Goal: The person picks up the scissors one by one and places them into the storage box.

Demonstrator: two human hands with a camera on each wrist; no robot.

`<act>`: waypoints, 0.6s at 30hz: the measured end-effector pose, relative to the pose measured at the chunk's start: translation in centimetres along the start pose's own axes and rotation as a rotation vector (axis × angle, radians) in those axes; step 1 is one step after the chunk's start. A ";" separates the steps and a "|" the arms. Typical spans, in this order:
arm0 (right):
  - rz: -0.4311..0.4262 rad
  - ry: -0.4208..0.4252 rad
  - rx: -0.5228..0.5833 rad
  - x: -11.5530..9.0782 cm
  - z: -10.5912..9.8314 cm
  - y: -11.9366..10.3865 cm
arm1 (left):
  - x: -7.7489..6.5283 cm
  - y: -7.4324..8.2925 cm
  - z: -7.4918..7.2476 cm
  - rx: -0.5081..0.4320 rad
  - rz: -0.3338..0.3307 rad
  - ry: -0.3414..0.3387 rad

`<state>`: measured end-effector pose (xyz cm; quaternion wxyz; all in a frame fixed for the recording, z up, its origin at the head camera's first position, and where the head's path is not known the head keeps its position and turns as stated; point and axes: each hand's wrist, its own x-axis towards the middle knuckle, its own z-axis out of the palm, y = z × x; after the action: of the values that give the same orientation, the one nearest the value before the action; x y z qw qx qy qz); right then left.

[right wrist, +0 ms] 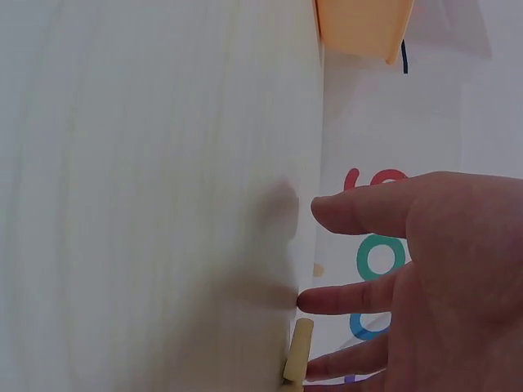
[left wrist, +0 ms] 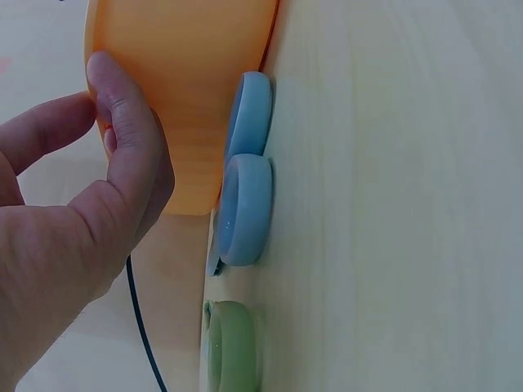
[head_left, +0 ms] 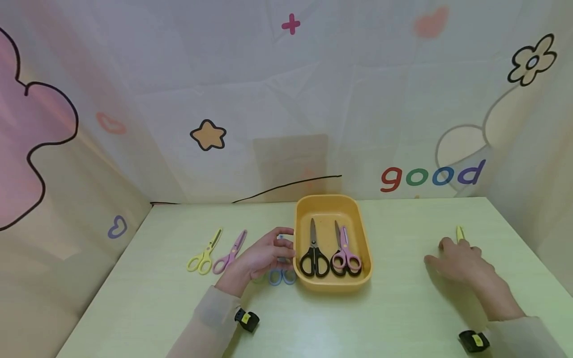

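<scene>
table (head_left: 394, 318): pale, faintly grained, beneath the left hand (head_left: 270, 251) and the right hand (head_left: 461, 262).
backdrop (head_left: 250, 59): whitish and creased, beyond both hands.
star (head_left: 208, 135): orange, black-outlined, beyond the left hand and to its left.
purple heart (head_left: 117, 226): an outline, well left of the left hand.
lettering (head_left: 431, 176): "good", beyond the right hand (red g, green and blue o's, violet d).
flower (head_left: 532, 62): black-outlined, far beyond the right hand, to its right.
cross (head_left: 292, 24): magenta, high beyond the left hand.

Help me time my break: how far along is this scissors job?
Apparently done: three scissors in the yellow tray. Under way: left hand touches the tray; right hand is over a yellow item. Remaining: likely yellow, purple, blue and green scissors outside.
</scene>
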<state>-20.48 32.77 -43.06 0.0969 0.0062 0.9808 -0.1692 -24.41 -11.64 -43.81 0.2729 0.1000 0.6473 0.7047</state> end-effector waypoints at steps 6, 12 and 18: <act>-0.071 0.033 -0.024 0.4 0.7 -0.9 | -0.1 0.0 0.0 0.007 0.009 -0.005; -0.119 0.041 0.004 0.6 1.0 -2.0 | -0.1 0.0 0.1 -0.012 0.012 -0.012; -0.155 0.037 0.037 0.5 1.1 -2.9 | 0.0 0.0 0.1 -0.008 0.008 -0.008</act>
<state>-20.89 29.67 -43.18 0.0651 -0.0648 0.9767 -0.1942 -24.35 -11.60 -43.77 0.2730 0.1043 0.6429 0.7080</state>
